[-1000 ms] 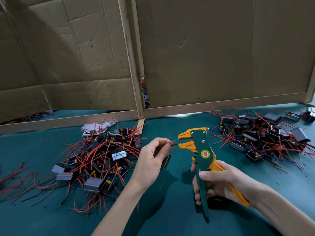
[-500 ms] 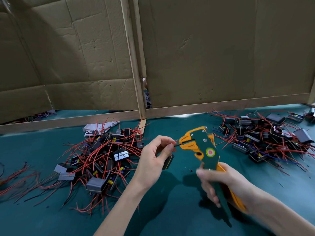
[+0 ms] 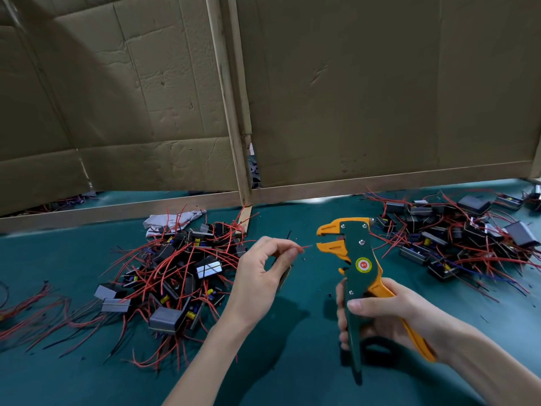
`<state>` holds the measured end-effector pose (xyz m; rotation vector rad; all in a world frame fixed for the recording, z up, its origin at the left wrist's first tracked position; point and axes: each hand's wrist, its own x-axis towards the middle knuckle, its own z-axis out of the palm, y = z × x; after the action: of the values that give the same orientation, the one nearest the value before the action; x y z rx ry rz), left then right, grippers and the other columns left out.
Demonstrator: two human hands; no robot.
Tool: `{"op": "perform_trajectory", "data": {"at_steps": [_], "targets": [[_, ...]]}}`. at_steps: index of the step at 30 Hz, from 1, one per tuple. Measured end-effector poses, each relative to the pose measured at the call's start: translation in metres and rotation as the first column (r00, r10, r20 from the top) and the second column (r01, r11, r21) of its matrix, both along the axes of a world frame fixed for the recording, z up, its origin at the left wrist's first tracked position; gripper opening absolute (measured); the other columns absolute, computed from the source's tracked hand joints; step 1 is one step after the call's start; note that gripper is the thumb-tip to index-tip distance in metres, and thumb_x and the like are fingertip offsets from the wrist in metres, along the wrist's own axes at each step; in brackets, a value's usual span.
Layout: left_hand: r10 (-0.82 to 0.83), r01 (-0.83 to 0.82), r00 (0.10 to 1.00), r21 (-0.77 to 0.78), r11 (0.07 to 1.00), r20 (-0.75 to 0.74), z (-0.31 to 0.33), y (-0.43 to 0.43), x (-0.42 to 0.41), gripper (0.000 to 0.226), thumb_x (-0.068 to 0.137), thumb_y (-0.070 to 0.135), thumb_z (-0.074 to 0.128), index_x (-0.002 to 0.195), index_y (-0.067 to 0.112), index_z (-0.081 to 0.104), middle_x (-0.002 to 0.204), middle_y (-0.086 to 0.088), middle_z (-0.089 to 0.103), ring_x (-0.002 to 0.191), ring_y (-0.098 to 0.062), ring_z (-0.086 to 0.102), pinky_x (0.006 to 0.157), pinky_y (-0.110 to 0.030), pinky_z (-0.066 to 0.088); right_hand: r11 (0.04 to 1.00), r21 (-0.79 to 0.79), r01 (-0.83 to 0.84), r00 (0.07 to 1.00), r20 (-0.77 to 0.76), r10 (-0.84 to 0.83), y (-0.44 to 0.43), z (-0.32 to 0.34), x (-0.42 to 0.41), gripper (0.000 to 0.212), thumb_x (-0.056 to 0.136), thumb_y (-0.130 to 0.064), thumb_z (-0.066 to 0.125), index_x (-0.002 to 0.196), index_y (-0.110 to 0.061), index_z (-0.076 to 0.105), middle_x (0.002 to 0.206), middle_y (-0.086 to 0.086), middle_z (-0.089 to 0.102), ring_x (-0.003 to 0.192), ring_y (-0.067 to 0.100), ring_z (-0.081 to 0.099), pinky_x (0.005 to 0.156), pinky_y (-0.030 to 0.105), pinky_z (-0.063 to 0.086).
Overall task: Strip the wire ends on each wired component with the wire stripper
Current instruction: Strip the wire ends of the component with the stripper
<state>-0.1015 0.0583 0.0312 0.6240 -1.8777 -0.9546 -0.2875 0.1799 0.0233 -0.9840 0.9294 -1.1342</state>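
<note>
My left hand (image 3: 265, 273) pinches a thin red wire (image 3: 304, 247) between thumb and forefinger; the wire's tip points right. The small dark component (image 3: 284, 276) it belongs to hangs behind my palm, mostly hidden. My right hand (image 3: 377, 313) grips the handles of a green and orange wire stripper (image 3: 352, 256). Its orange jaws stand open, a short gap to the right of the wire tip, not touching it.
A heap of dark components with red wires (image 3: 175, 273) lies left of my left hand. A second heap (image 3: 456, 235) lies at the right rear. Loose red wires (image 3: 29, 306) trail at the far left. Cardboard panels on wooden frames (image 3: 246, 197) wall off the back of the green table (image 3: 292, 361).
The stripper's jaws, closed on the wire half a second ago, have opened and drawn back to the right. The wire tip now sits free of the jaws. Small bits of insulation lie near it.
</note>
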Motion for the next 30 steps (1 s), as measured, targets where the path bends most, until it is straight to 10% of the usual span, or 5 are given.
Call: {"op": "perform_trajectory", "data": {"at_steps": [20, 30], "targets": [[-0.077, 0.074, 0.994, 0.045, 0.996, 0.076, 0.003, 0.005, -0.001, 0.013, 0.083, 0.044, 0.058, 0.079, 0.035, 0.067, 0.078, 0.013, 0.057, 0.067, -0.003, 0.053, 0.065, -0.021, 0.042, 0.998, 0.014, -0.056, 0.995, -0.081, 0.057, 0.001, -0.002, 0.004, 0.03, 0.072, -0.019, 0.082, 0.092, -0.003, 0.065, 0.083, 0.027, 0.061, 0.076, 0.04, 0.062, 0.078, 0.052, 0.053], [-0.051, 0.048, 0.992, 0.034, 0.998, 0.112, 0.001, 0.002, -0.001, 0.012, 0.091, 0.025, 0.06, 0.086, 0.032, 0.069, 0.09, 0.007, 0.065, 0.079, -0.005, 0.059, 0.073, -0.011, 0.043, 0.967, 0.052, 0.248, 0.928, -0.298, -0.222, 0.001, -0.011, 0.027, 0.049, 0.052, -0.048, 0.081, 0.052, -0.009, 0.052, 0.051, 0.015, 0.046, 0.04, 0.024, 0.046, 0.043, 0.027, 0.041]]}}
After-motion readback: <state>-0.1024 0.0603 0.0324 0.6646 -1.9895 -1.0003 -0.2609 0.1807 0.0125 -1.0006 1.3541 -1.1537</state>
